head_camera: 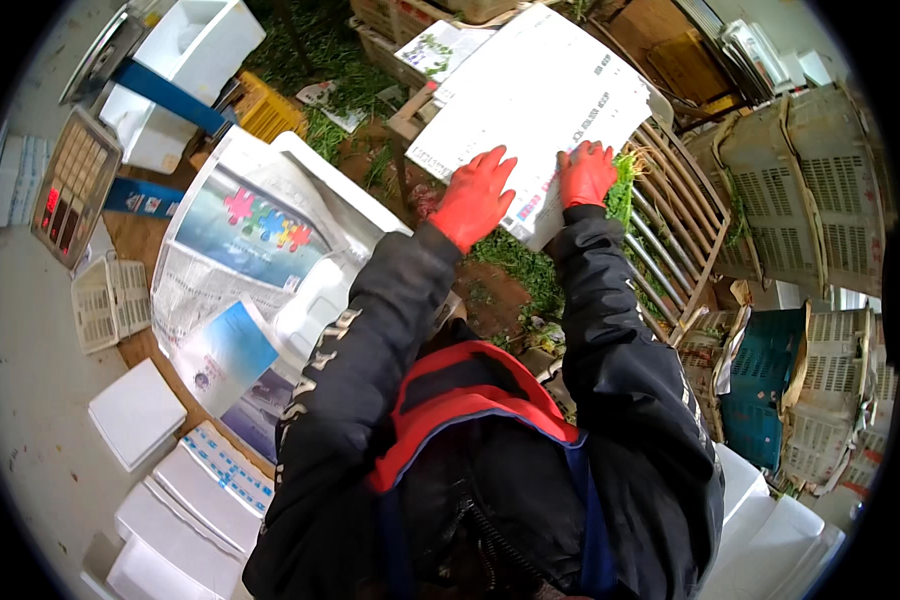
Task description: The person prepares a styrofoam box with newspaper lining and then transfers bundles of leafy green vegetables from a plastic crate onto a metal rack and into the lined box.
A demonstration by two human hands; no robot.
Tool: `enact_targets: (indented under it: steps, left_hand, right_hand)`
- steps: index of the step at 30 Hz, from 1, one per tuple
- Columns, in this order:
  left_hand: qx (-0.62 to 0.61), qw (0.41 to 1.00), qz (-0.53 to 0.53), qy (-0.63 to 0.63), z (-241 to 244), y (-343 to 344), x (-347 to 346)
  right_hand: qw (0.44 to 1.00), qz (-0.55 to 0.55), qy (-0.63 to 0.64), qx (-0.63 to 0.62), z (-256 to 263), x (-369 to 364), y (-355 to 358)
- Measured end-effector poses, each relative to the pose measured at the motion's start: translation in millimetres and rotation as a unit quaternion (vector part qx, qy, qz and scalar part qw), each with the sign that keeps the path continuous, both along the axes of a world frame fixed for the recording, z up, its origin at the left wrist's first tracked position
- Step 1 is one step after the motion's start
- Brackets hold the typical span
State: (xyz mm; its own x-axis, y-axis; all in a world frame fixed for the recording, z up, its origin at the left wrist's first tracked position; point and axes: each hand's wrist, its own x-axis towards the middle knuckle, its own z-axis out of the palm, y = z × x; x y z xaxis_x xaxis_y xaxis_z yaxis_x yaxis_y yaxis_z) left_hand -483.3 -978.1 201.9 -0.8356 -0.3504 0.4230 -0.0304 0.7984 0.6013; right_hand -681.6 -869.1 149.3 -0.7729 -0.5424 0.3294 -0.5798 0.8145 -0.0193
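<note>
My left hand, in a red rubber glove, lies at the near left edge of a stack of white printed paper sheets. Its fingers are spread apart on the top sheet. The other red glove covers my right hand, which touches the sheets near their right edge with its fingers bent. Whether it pinches a sheet cannot be told. Just right of that hand, a bunch of leafy greens with pale roots sticks out, partly hidden by the glove and sleeve. The sheets lie over a slatted metal rack.
On my left stands a white foam box lined with newspaper, beside a digital scale. Plastic crates are stacked on the right. Loose greens litter the floor. More foam boxes stand at lower left.
</note>
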Motion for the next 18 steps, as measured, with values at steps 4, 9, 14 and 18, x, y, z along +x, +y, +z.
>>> enact_targets:
  steps: [4,9,14,18]
  left_hand:
    - [-0.104,0.988,-0.009,-0.115,-26,-7,-63]
    - [-0.162,0.97,0.045,-0.176,-42,5,-71]
    - [-0.075,0.969,0.1,-0.211,-40,3,-94]
    - [0.086,0.988,0.074,-0.101,-35,-42,-77]
  right_hand:
    - [0.997,0.052,0.001,-0.063,-9,-1,-4]
    - [0.968,0.174,-0.003,-0.18,16,8,-12]
    - [0.926,0.242,-0.233,-0.171,61,28,-35]
    - [0.752,0.161,-0.451,-0.452,94,-25,-9]
